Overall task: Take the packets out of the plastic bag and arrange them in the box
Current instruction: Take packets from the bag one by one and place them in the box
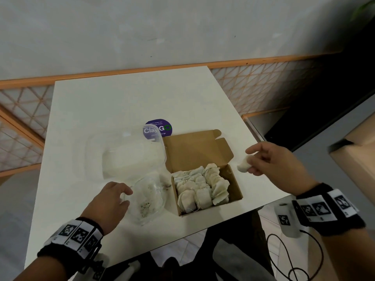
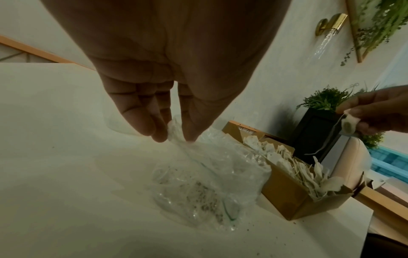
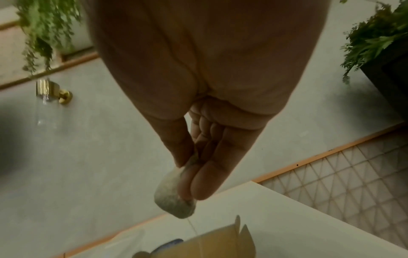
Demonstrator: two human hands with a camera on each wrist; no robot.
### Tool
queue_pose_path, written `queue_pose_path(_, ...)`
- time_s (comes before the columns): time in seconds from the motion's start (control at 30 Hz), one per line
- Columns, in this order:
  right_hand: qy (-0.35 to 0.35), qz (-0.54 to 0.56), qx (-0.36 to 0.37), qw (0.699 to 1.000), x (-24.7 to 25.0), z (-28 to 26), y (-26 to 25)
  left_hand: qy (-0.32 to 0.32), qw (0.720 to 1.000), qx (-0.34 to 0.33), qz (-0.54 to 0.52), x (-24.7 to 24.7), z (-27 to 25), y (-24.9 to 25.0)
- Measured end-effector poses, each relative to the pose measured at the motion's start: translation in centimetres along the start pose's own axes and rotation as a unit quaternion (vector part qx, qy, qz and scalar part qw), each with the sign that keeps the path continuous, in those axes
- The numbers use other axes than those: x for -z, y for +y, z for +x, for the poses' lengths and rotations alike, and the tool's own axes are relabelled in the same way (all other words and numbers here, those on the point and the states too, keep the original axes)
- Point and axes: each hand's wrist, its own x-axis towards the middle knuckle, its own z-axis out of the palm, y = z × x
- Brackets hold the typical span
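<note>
— Two rows of packets (image 1: 199, 186) fill the cardboard box (image 1: 235, 191) already, and one more is in the air. See it?

— I do. Start with the white table (image 1: 105, 110): the box sits on it with its lid flap thrown back, and the plastic bag (image 1: 147, 197) lies touching the box's left wall, crumpled and, as far as I can tell, down to crumbs.

— And the hands?

— Left hand (image 1: 110, 200) is just left of the box, thumb and fingertips pinching the bag's edge. Right hand (image 1: 273, 159) hangs beyond the box's right far corner, clamped on a single packet (image 1: 244, 163) between thumb and fingers.

— So the packet lies right of the box, and the right hand is the nearer one.

— Yes; I'd judge it has to travel leftward and down into the strip left bare along the box's right wall. The packet's long axis points down out of the fingers.

— Anything the head camera misses?

— The packet's string (image 2: 326, 139). Only the wrist cameras show it trailing loose below the packet; it could snag on the flap.
</note>
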Motion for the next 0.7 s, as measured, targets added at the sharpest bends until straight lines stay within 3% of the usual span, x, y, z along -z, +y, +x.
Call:
queue_pose_path(0.2, 0.018, 0.02, 0.008, 1.0, 0.4, -1.0, -0.1, -0.003, 1.0, -0.002, 0.0, 0.0, 0.3, 0.4)
queue_pose_path(0.4, -0.021, -0.08, -0.008, 0.997, -2.8, 1.9, 1.8, -0.002, 1.0, 0.0, 0.002, -0.1, 0.0, 0.3)
queue_pose_path(0.7, -0.097, -0.233, -0.002, 0.968, -7.1, 6.1, 3.5, -0.005, 1.0, -0.002, 0.006, -0.2, 0.0, 0.0)
